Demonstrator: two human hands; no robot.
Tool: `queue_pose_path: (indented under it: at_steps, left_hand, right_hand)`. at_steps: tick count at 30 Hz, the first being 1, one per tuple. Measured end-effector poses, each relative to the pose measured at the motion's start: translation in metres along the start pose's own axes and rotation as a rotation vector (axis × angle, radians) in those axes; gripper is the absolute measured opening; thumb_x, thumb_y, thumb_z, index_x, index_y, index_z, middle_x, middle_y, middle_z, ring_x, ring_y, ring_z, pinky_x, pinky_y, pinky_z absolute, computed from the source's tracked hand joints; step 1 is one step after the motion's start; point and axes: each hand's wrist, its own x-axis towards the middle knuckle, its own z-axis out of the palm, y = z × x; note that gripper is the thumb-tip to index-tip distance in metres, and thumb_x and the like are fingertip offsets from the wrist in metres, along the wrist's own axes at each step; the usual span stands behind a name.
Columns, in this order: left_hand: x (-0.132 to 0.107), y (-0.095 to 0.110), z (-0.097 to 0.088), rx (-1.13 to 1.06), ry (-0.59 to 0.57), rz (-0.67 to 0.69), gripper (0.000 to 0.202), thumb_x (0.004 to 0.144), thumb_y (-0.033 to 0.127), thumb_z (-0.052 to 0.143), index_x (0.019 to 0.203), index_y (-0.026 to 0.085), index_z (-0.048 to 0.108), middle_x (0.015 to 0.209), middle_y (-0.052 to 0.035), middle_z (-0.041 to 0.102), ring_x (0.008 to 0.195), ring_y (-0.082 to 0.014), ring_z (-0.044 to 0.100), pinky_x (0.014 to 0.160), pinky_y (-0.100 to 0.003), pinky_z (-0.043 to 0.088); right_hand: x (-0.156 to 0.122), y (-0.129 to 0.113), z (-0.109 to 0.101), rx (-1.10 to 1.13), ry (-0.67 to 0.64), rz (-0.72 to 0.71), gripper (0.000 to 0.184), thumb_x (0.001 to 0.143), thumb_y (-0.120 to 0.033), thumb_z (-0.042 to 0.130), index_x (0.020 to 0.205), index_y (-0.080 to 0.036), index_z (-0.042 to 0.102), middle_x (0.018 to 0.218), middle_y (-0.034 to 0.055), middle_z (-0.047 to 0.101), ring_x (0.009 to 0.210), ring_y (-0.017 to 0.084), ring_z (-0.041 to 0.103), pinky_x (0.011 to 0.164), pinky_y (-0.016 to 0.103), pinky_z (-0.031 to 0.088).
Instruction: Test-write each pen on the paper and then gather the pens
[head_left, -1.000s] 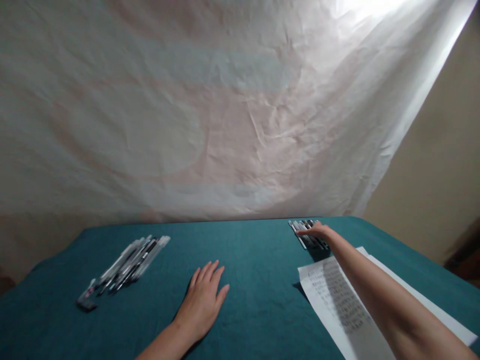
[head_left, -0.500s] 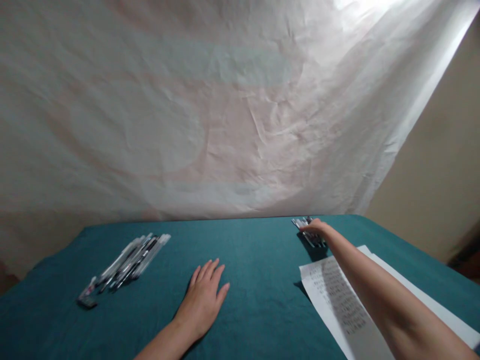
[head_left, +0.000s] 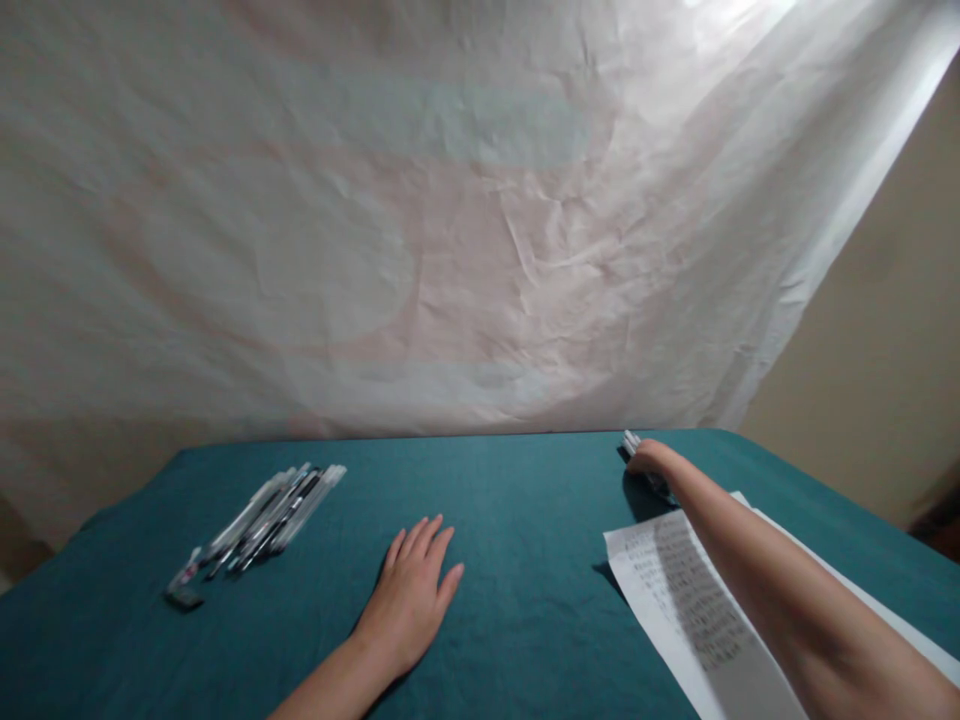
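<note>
My left hand (head_left: 411, 600) lies flat on the green cloth, fingers spread and nothing in it. At the far right, my right hand (head_left: 651, 460) is closed over a bunch of pens (head_left: 631, 439). Their white ends stick out past its far left side, and darker parts show below it; most of the bunch is hidden by the hand. On the left side lies a slanted row of several clear and black pens (head_left: 274, 518), side by side. A small clear object with a dark end (head_left: 184, 590), its kind unclear, sits at the row's near end.
Sheets of white paper with handwriting (head_left: 675, 575) lie at the right, partly under my right forearm. Green cloth (head_left: 525, 620) covers the table. A pale, wrinkled sheet (head_left: 450, 250) hangs behind the table's far edge.
My right hand has shifted to the right, and the pens under it have moved along and are more covered. My left hand and the left row of pens have stayed put.
</note>
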Motion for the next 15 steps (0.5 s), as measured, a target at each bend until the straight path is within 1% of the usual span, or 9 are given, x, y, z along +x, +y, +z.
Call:
queue_pose_path:
  at_steps: [2, 3, 5, 6, 8, 10, 11, 13, 15]
  left_hand:
    - [0.000, 0.001, -0.001, -0.008, -0.001, 0.000, 0.048, 0.085, 0.046, 0.027, 0.124, 0.022, 0.042, 0.134, -0.0066, 0.037, 0.125, -0.0233, 0.028, 0.103, -0.044, 0.017]
    - [0.000, 0.001, -0.001, -0.012, -0.001, -0.001, 0.048, 0.085, 0.046, 0.027, 0.124, 0.022, 0.043, 0.134, -0.0066, 0.037, 0.125, -0.0234, 0.028, 0.103, -0.045, 0.017]
    - [0.000, 0.001, -0.001, -0.025, 0.004, -0.009, 0.048, 0.085, 0.046, 0.028, 0.124, 0.021, 0.042, 0.134, -0.0067, 0.037, 0.125, -0.0234, 0.028, 0.103, -0.044, 0.017]
    - [0.000, 0.001, 0.000, -0.035, 0.008, -0.015, 0.048, 0.085, 0.045, 0.029, 0.124, 0.021, 0.042, 0.134, -0.0068, 0.037, 0.125, -0.0234, 0.028, 0.103, -0.044, 0.017]
    - [0.001, 0.000, 0.000, -0.067, 0.021, -0.030, 0.049, 0.084, 0.046, 0.031, 0.125, 0.020, 0.040, 0.134, -0.0074, 0.038, 0.125, -0.0233, 0.029, 0.104, -0.043, 0.018]
    - [0.001, 0.000, -0.001, -0.128, 0.041, -0.044, 0.051, 0.083, 0.046, 0.032, 0.126, 0.019, 0.039, 0.133, -0.0082, 0.039, 0.125, -0.0229, 0.029, 0.104, -0.042, 0.019]
    - [0.002, 0.000, -0.002, -0.173, 0.053, -0.052, 0.051, 0.083, 0.046, 0.033, 0.126, 0.019, 0.038, 0.132, -0.0085, 0.039, 0.124, -0.0226, 0.029, 0.103, -0.041, 0.020]
    - [0.003, 0.001, -0.007, -0.295, 0.075, -0.069, 0.051, 0.083, 0.046, 0.034, 0.126, 0.019, 0.038, 0.132, -0.0083, 0.039, 0.124, -0.0219, 0.029, 0.103, -0.040, 0.021]
    - [0.004, 0.007, -0.015, -0.462, 0.066, -0.095, 0.051, 0.082, 0.047, 0.036, 0.125, 0.020, 0.040, 0.133, -0.0072, 0.039, 0.124, -0.0214, 0.030, 0.104, -0.040, 0.020]
  right_hand:
    - [-0.006, 0.001, -0.003, 0.003, -0.067, 0.041, 0.025, 0.085, -0.029, 0.048, 0.103, -0.013, 0.053, 0.101, 0.0056, 0.056, 0.085, 0.015, 0.056, 0.073, 0.034, 0.047]
    - [-0.009, 0.000, -0.005, 0.011, -0.092, 0.054, 0.024, 0.084, -0.028, 0.049, 0.102, -0.013, 0.053, 0.101, 0.0061, 0.056, 0.085, 0.015, 0.056, 0.073, 0.034, 0.047]
    - [-0.018, -0.006, -0.012, 0.040, -0.100, 0.045, 0.025, 0.080, -0.025, 0.055, 0.100, -0.011, 0.055, 0.098, 0.0097, 0.058, 0.086, 0.018, 0.057, 0.073, 0.033, 0.046]
    - [-0.024, -0.011, -0.016, 0.063, -0.091, 0.026, 0.028, 0.075, -0.022, 0.059, 0.099, -0.009, 0.055, 0.097, 0.0129, 0.058, 0.088, 0.021, 0.057, 0.072, 0.033, 0.045]
    - [-0.037, -0.026, -0.025, 0.122, -0.052, -0.041, 0.039, 0.067, -0.018, 0.064, 0.102, -0.006, 0.054, 0.097, 0.0186, 0.057, 0.091, 0.027, 0.056, 0.070, 0.031, 0.043]
    - [-0.054, -0.049, -0.033, 0.194, -0.012, -0.139, 0.048, 0.064, -0.018, 0.062, 0.108, -0.005, 0.049, 0.099, 0.0194, 0.056, 0.091, 0.027, 0.056, 0.067, 0.029, 0.042]
    - [-0.066, -0.062, -0.036, 0.237, -0.008, -0.200, 0.048, 0.064, -0.019, 0.061, 0.108, -0.005, 0.048, 0.097, 0.0176, 0.056, 0.086, 0.025, 0.056, 0.063, 0.028, 0.041]
    - [-0.094, -0.091, -0.037, 0.334, -0.045, -0.335, 0.041, 0.067, -0.024, 0.057, 0.105, -0.008, 0.049, 0.088, 0.0106, 0.058, 0.072, 0.018, 0.056, 0.055, 0.023, 0.040]
    - [-0.129, -0.118, -0.031, 0.428, -0.115, -0.470, 0.034, 0.068, -0.027, 0.055, 0.099, -0.013, 0.052, 0.080, 0.0028, 0.058, 0.063, 0.012, 0.053, 0.051, 0.019, 0.039]
